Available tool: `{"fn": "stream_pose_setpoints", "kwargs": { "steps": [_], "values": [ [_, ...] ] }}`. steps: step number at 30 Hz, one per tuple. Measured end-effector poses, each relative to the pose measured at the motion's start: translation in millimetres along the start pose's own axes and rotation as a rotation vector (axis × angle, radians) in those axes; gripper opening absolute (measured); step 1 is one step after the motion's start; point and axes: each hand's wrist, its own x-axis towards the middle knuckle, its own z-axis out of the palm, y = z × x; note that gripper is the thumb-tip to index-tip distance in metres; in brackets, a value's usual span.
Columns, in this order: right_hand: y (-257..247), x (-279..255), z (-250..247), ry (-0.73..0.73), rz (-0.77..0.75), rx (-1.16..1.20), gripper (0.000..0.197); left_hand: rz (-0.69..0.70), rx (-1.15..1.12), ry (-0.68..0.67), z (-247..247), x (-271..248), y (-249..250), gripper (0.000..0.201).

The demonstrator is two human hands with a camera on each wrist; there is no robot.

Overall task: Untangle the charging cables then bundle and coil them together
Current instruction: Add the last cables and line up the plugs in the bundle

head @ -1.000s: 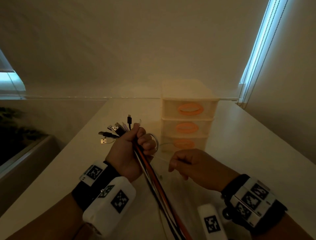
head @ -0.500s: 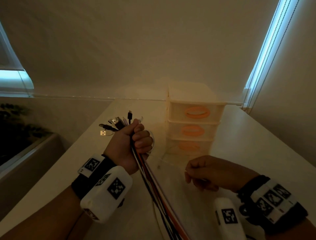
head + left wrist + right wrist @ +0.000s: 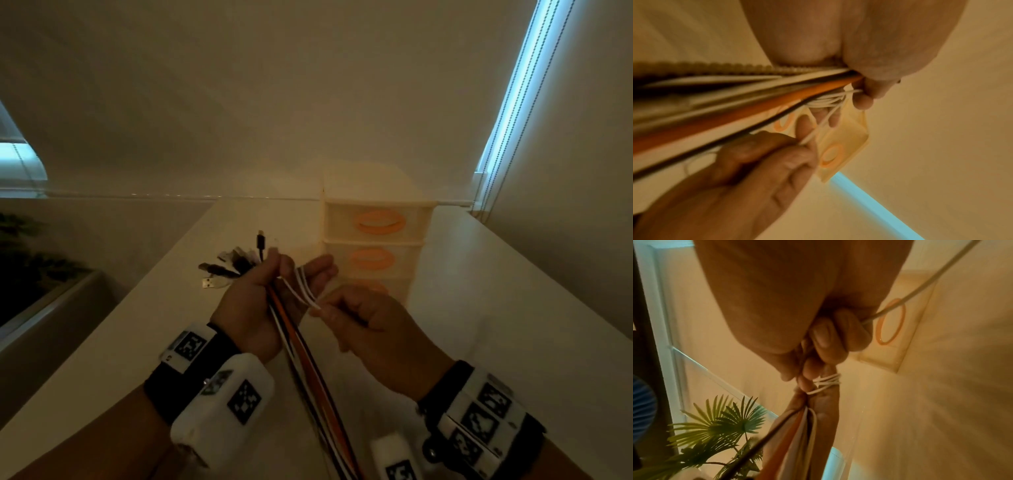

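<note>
A bundle of charging cables (image 3: 308,370), orange, black and white, runs from my left hand (image 3: 263,298) down toward me. Their connectors (image 3: 233,267) fan out beyond its knuckles. My left thumb and palm grip the bundle, and the fingers reach out to the right with a thin white cord (image 3: 303,289) looped across them. My right hand (image 3: 356,318) pinches that cord just right of the left hand. In the left wrist view the cord (image 3: 826,102) lies in several turns beside the orange cable (image 3: 756,112). The right wrist view shows the turns (image 3: 826,381) and a free length (image 3: 920,283) trailing up to the right.
A pale three-drawer unit (image 3: 376,205) with orange handles stands on the white table (image 3: 496,325) just behind my hands. The table's left edge (image 3: 102,325) drops off to a ledge with a green plant (image 3: 725,423). Window blinds glow at far left and right.
My right hand has come up and left to the left hand, bringing the white cord across its fingers. The left fingers have loosened from a tight fist and now stretch out.
</note>
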Motion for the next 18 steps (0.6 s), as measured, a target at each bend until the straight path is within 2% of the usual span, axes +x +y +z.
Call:
{"fn": "stream_pose_setpoints", "kwargs": {
  "steps": [3, 5, 7, 9, 13, 15, 18],
  "values": [
    [10.9, 0.9, -7.4, -0.197, 0.169, -0.278, 0.022, 0.036, -0.202, 0.043, -6.6, 3.6, 9.3, 0.046],
    [21.5, 2.6, -14.1, -0.181, 0.246, -0.406, 0.026, 0.022, -0.178, 0.017, -9.7, 5.2, 10.0, 0.042],
    [26.8, 3.1, -16.6, -0.111, 0.254, -0.378, 0.026, 0.024, -0.121, -0.015, -12.6, 7.1, 9.3, 0.042],
    [25.4, 2.3, -17.1, -0.128, 0.229, -0.284, 0.024, 0.025, -0.106, -0.049, -15.6, 8.8, 10.9, 0.044],
    [17.2, -0.5, -20.9, -0.342, 0.317, -0.050, 0.024, 0.017, -0.111, -0.091, -19.2, 9.9, 14.6, 0.042],
    [19.1, -0.2, -25.3, -0.404, 0.407, -0.117, 0.024, 0.006, -0.113, -0.106, -20.8, 10.8, 15.2, 0.043],
    [26.5, 1.1, -34.1, -0.348, 0.465, -0.233, 0.022, -0.027, -0.101, -0.149, -24.4, 11.6, 16.6, 0.044]
  ]
}}
